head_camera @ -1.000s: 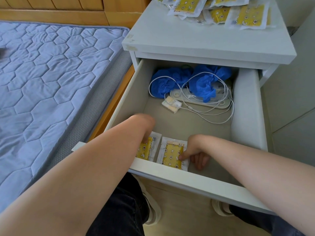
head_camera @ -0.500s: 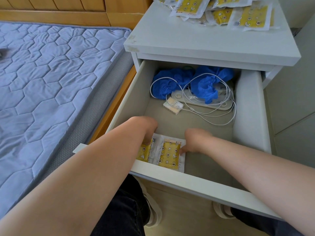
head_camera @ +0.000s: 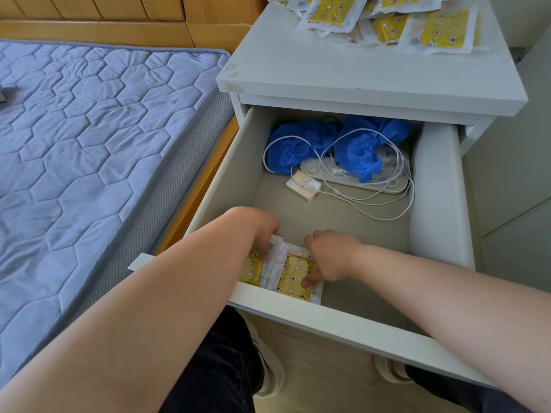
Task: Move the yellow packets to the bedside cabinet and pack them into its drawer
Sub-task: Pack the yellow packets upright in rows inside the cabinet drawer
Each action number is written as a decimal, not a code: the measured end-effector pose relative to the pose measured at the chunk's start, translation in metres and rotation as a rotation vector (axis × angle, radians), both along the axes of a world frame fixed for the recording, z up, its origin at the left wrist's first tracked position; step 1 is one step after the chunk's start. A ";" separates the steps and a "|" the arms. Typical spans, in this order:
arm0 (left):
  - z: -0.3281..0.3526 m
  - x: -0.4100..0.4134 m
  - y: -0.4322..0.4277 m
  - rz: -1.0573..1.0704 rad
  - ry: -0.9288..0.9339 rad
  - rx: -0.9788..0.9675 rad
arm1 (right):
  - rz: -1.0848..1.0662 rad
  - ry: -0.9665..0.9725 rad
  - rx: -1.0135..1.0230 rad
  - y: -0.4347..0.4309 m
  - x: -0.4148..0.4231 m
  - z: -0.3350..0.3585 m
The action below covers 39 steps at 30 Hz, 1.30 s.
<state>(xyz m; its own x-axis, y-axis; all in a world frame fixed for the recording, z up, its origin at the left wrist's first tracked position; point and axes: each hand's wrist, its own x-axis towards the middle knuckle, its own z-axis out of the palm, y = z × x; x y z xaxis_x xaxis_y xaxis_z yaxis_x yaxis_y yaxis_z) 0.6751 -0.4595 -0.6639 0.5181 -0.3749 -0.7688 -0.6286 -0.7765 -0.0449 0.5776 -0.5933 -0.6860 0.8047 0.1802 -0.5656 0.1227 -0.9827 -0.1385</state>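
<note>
The open white drawer (head_camera: 328, 320) of the white bedside cabinet (head_camera: 357, 76) holds two flat yellow star-printed packets in clear wrappers, laid side by side in the front left corner against the front panel.

Left hand (head_camera: 259, 231): reaches down into the drawer with its fingers (head_camera: 266, 248) resting on the left yellow packet (head_camera: 252, 268). The back of the hand hides most of the fingers, so grip or mere contact cannot be determined.

Right hand (head_camera: 331, 257): released, grasping nothing. One extended fingertip (head_camera: 307, 283) presses on the face of the right yellow packet (head_camera: 293, 275), near its right edge.

A loose pile of further yellow packets (head_camera: 387, 22) lies on the rear of the cabinet top. At the back of the drawer are crumpled blue covers (head_camera: 301, 144) and a coiled white cable (head_camera: 372, 204). A blue quilted mattress (head_camera: 89, 129) lies to the left of the cabinet.
</note>
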 end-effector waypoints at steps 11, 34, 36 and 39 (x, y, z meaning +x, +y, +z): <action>0.008 0.000 -0.002 0.058 -0.109 -0.227 | -0.223 -0.117 0.100 -0.015 0.003 0.015; 0.149 0.003 -0.088 0.182 -0.653 -1.182 | -0.416 -0.909 0.180 -0.121 0.018 0.169; 0.153 0.020 -0.101 0.179 -0.635 -1.099 | -0.475 -0.893 0.196 -0.136 0.031 0.173; 0.150 0.043 -0.118 0.167 -0.610 -0.924 | -0.625 -0.878 0.282 -0.155 0.050 0.175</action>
<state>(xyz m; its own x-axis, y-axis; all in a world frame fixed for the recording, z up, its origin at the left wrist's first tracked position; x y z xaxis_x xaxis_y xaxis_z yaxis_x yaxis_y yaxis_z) 0.7183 -0.5777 -0.5144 0.8105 -0.5608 0.1689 -0.5829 -0.7438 0.3272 0.6272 -0.7481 -0.5113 0.8996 -0.3639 0.2415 -0.2178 -0.8531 -0.4742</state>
